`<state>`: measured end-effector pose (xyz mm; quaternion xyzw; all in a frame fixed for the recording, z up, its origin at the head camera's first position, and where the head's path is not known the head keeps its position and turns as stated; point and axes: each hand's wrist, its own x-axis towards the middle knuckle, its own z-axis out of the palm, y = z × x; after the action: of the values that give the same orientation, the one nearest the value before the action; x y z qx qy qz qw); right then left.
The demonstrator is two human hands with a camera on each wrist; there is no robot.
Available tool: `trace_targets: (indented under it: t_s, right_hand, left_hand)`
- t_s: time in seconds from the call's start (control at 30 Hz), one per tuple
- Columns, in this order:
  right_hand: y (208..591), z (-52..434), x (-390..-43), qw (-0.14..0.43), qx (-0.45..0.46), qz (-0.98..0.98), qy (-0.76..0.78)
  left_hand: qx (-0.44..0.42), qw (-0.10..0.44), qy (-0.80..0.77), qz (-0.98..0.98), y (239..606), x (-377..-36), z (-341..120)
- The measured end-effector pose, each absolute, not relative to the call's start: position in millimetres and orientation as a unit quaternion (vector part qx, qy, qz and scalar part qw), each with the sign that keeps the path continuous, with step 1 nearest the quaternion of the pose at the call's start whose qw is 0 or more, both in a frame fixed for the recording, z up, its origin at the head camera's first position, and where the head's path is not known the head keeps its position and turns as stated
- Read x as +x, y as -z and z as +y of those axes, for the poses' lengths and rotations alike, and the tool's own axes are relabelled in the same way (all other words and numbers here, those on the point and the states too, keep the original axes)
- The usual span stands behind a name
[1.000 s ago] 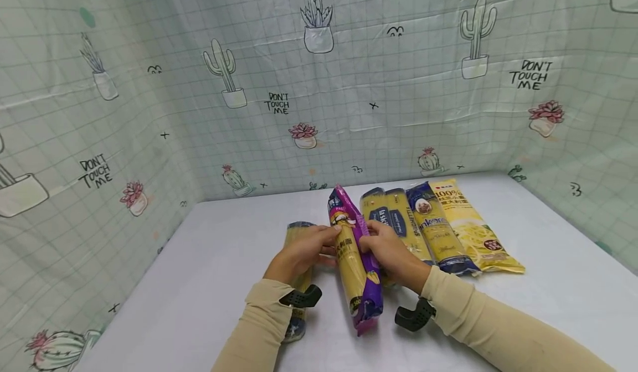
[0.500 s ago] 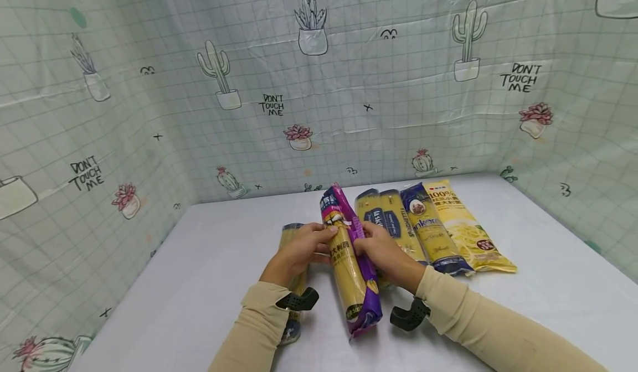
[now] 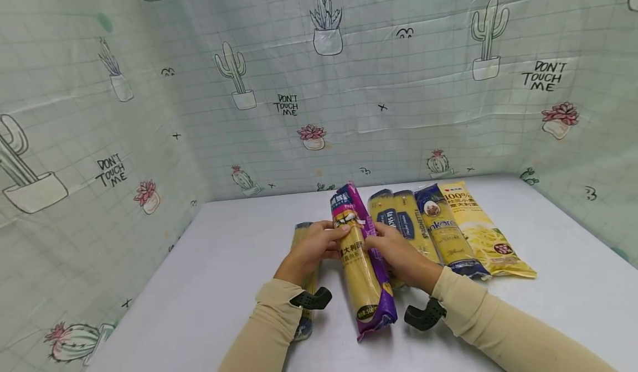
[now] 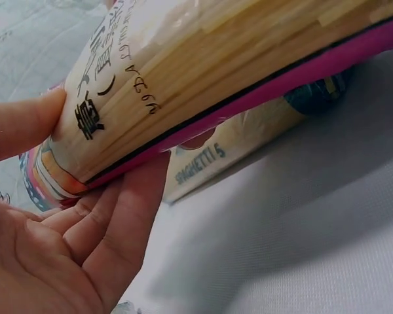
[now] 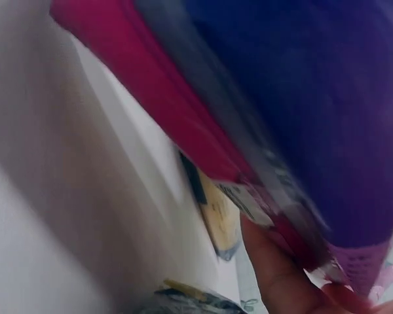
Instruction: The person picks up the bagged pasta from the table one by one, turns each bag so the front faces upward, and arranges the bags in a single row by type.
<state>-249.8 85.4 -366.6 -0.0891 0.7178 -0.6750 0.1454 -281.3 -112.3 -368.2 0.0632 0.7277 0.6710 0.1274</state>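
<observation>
A purple-edged spaghetti packet [image 3: 361,275] with a clear front is held tilted above the table between both hands. My left hand [image 3: 313,247] grips its left side, thumb on the clear front; in the left wrist view the fingers [image 4: 128,216] bend underneath. My right hand [image 3: 405,257] pinches the purple edge on the opposite side. The right wrist view shows the packet's blue-purple wrapper [image 5: 301,111] close up, with a finger [image 5: 268,268] against it. Partly hidden beneath my left forearm lies another spaghetti packet [image 3: 303,327].
To the right on the white table [image 3: 239,250] lie blue-labelled spaghetti packets [image 3: 416,225], a blue-ended packet [image 3: 451,242] and a yellow pasta bag [image 3: 490,239], side by side. A cactus-print curtain [image 3: 379,139] rises behind the table.
The purple-edged packet has rolled slightly in my hands, so more of its clear front and printing faces up. Both hands keep their hold. The head view has shifted a little.
</observation>
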Motion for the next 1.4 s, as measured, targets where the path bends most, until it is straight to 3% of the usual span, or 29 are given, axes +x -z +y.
trace_targets:
  t_s: [0.83, 1.4]
  right_hand:
    - [369.2, 91.7, -248.5, 0.129, -0.110, 0.815, 0.553]
    - [368.5, 89.0, -245.2, 0.148, -0.100, 0.798, 0.576]
  left_hand:
    - [-0.006, 0.059, -0.698, 0.713, 368.6, -285.5, -109.6]
    - [-0.005, 0.049, -0.666, 0.744, 369.0, -283.9, -111.5]
